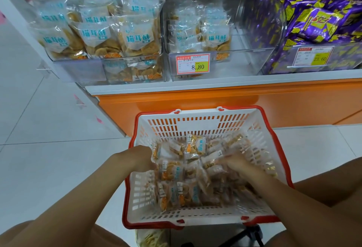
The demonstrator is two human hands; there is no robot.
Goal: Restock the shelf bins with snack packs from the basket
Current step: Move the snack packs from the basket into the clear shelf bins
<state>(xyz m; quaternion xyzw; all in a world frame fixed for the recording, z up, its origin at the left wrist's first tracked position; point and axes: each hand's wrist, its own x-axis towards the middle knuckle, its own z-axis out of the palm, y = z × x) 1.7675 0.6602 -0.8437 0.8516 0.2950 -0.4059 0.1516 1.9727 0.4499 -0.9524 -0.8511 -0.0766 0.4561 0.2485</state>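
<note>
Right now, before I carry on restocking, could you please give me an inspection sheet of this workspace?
Surface: white tiled floor.
Job's things: white basket with a red rim holds many snack packs; left bin full; middle bin part-filled, tagged 8.80.
Clutter: one loose pack below the basket's near edge.
Hands: left hand at the pile's left edge; right hand among the packs, blurred; neither grip can be told.
Cables: nothing seen.
Surroundings: orange shelf base; purple packs on the right, tagged 23.60.
</note>
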